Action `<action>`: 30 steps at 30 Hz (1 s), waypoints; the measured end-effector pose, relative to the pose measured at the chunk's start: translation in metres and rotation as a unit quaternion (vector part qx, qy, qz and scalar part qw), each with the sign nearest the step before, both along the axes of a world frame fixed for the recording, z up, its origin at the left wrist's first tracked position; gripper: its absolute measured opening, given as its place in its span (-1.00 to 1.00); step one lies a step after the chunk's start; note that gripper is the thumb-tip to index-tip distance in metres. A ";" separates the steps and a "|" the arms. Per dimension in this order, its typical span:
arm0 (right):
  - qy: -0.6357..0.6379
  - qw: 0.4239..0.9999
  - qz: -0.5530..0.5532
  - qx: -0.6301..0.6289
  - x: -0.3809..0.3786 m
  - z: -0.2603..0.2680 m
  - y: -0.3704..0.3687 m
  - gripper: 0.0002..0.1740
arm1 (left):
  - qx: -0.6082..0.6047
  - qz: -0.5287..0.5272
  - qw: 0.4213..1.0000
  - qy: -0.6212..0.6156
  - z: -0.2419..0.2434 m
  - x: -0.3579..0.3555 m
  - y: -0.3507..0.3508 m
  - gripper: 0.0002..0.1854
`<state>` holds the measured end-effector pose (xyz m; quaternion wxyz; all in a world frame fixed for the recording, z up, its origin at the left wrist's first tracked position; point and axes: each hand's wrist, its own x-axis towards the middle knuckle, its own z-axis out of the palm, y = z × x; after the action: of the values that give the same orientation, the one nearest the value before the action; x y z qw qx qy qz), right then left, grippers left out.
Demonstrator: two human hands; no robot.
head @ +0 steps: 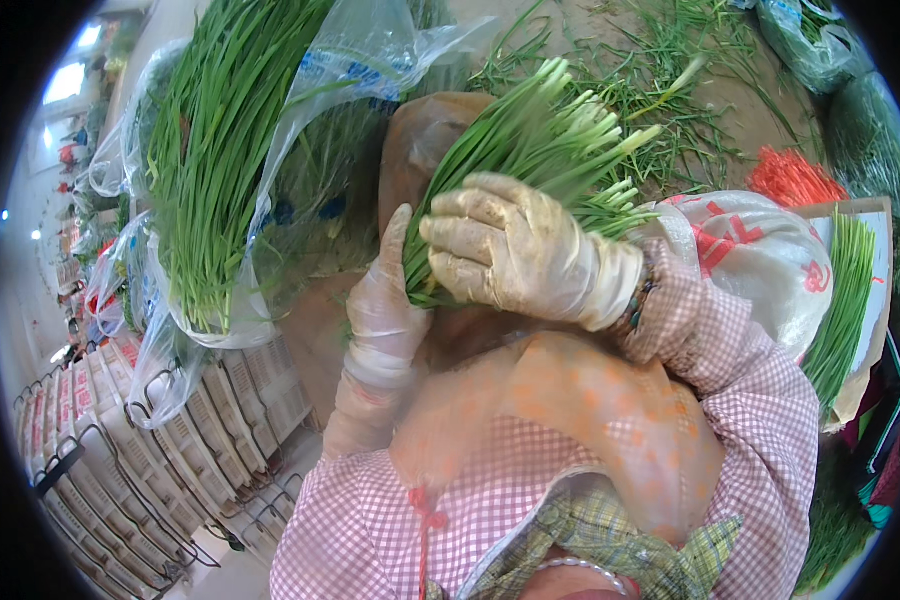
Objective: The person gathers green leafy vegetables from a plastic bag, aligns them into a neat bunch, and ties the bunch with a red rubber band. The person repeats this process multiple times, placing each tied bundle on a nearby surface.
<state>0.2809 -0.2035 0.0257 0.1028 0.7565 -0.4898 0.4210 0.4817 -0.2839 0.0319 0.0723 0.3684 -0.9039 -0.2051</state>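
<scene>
A bunch of garlic chives (495,150) lies slantwise in front of me, its pale cut ends at the upper right. My right hand (510,247), in a soiled white glove, is wrapped over the top of the leaves. At the leafy lower end, my gloved left hand (382,307) holds the bunch from the left side, with one finger pointing up along it. The underside of both grips is hidden. Below the bunch is an orange-spotted translucent apron (592,390) over my lap.
More chives (225,165) fill an open clear plastic bag (375,52) at left. Plastic crates (157,450) with wire handles stand lower left. Loose trimmings (660,97) litter the floor. At right are a white sack (765,262), red ties (795,178) and chives (844,300) on cardboard.
</scene>
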 end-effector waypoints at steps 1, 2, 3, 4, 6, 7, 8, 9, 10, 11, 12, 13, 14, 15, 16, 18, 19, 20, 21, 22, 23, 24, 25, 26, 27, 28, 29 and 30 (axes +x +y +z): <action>-0.100 0.994 0.033 0.038 0.005 0.003 0.004 -0.66 | -0.018 -0.013 0.999 0.026 -0.001 0.001 0.000 -0.21; -0.251 0.961 0.104 0.054 0.004 0.008 0.002 -0.81 | -0.020 -0.023 0.998 0.048 -0.003 0.001 -0.001 -0.21; -0.409 0.891 0.122 0.153 0.002 0.016 0.009 -0.89 | -0.029 -0.034 0.996 0.075 -0.004 0.003 -0.001 -0.21; -0.532 0.795 0.159 0.243 -0.001 0.026 0.015 -0.96 | -0.029 -0.043 0.994 0.096 -0.006 0.003 -0.002 -0.21; -0.731 0.573 0.199 0.312 -0.018 0.039 0.023 -0.87 | -0.019 -0.019 0.998 0.055 -0.006 0.005 -0.001 -0.25; -0.750 0.551 0.176 0.321 -0.032 0.044 0.028 -0.87 | -0.015 -0.011 0.999 0.034 -0.006 0.005 0.000 -0.27; -0.807 0.511 0.173 0.241 -0.040 0.044 0.036 -0.86 | -0.014 -0.005 1.000 0.021 -0.006 0.005 0.001 -0.28; -0.775 0.568 0.189 0.202 -0.062 0.044 0.045 -0.81 | -0.020 -0.023 0.998 0.055 -0.006 0.005 0.001 -0.30; -0.745 0.616 0.196 0.166 -0.084 0.041 0.052 -0.79 | -0.012 -0.024 0.998 0.058 -0.005 0.004 0.001 -0.30; -0.750 0.623 0.176 0.131 -0.104 0.040 0.064 -0.77 | -0.005 -0.025 0.998 0.059 -0.004 0.004 0.002 -0.29; -0.716 0.679 0.104 0.126 -0.126 0.041 0.077 -0.74 | 0.001 -0.026 0.998 0.060 -0.003 0.004 0.002 -0.29; -0.705 0.696 0.056 0.124 -0.142 0.039 0.088 -0.78 | 0.010 -0.018 0.999 0.046 -0.003 0.005 0.002 -0.29; -0.668 0.728 -0.073 0.136 -0.159 0.042 0.099 -0.81 | 0.013 -0.018 0.999 0.038 -0.003 0.005 0.002 -0.29; -0.656 0.726 -0.179 0.096 -0.175 0.044 0.107 -0.77 | 0.019 -0.019 0.999 0.029 -0.003 0.005 0.001 -0.29; -0.654 0.751 -0.067 0.064 -0.190 0.052 0.120 -0.80 | 0.025 -0.019 0.999 0.028 -0.003 0.005 0.001 -0.29; -0.636 0.760 -0.133 -0.017 -0.213 0.057 0.136 -0.81 | 0.019 -0.023 0.999 0.030 -0.005 0.005 -0.001 -0.28; -0.566 0.786 -0.248 -0.011 -0.229 0.054 0.128 -0.83 | 0.025 -0.018 0.999 0.033 -0.005 0.005 -0.001 -0.28; -0.486 0.797 -0.359 -0.004 -0.240 0.052 0.127 -0.85 | 0.020 -0.023 0.999 0.030 -0.005 0.005 -0.003 -0.28; -0.341 0.852 -0.388 0.086 -0.241 0.043 0.129 -0.87 | 0.025 -0.022 0.999 0.025 -0.005 0.004 -0.004 -0.28; -0.186 0.879 -0.404 0.175 -0.243 0.034 0.129 -0.89 | 0.039 -0.014 0.999 0.014 -0.003 0.002 -0.005 -0.27; -0.113 0.900 -0.392 0.154 -0.238 0.021 0.125 -0.82 | 0.060 -0.017 0.998 0.020 0.000 0.001 -0.007 -0.27; -0.039 0.915 -0.382 0.127 -0.230 0.007 0.118 -0.67 | 0.053 -0.028 0.998 0.013 0.003 -0.001 -0.008 -0.28; -0.176 0.892 -0.352 0.221 -0.217 -0.003 0.117 -0.59 | 0.060 -0.031 0.998 -0.004 0.007 -0.002 -0.009 -0.28; -0.170 0.922 -0.282 0.206 -0.201 -0.011 0.112 -0.64 | 0.061 -0.028 0.998 -0.020 0.011 -0.003 -0.010 -0.28; -0.234 0.927 -0.186 0.226 -0.183 -0.018 0.103 -0.61 | 0.083 -0.019 0.996 -0.031 0.014 -0.005 -0.011 -0.28; -0.321 0.903 -0.126 0.255 -0.155 -0.023 0.096 -0.57 | 0.077 -0.041 0.996 -0.028 0.016 -0.007 -0.011 -0.28; -0.279 0.889 -0.070 0.356 -0.141 -0.022 0.085 -0.44 | 0.069 -0.059 0.995 -0.025 0.018 -0.008 -0.010 -0.27; -0.245 0.886 -0.063 0.389 -0.121 -0.021 0.075 -0.35 | 0.062 -0.077 0.995 -0.022 0.018 -0.010 -0.010 -0.27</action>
<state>0.1603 -0.1289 0.0045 -0.2973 0.5758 -0.6705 0.3613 0.4717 -0.2943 0.0499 0.0133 0.3064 -0.9162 -0.2579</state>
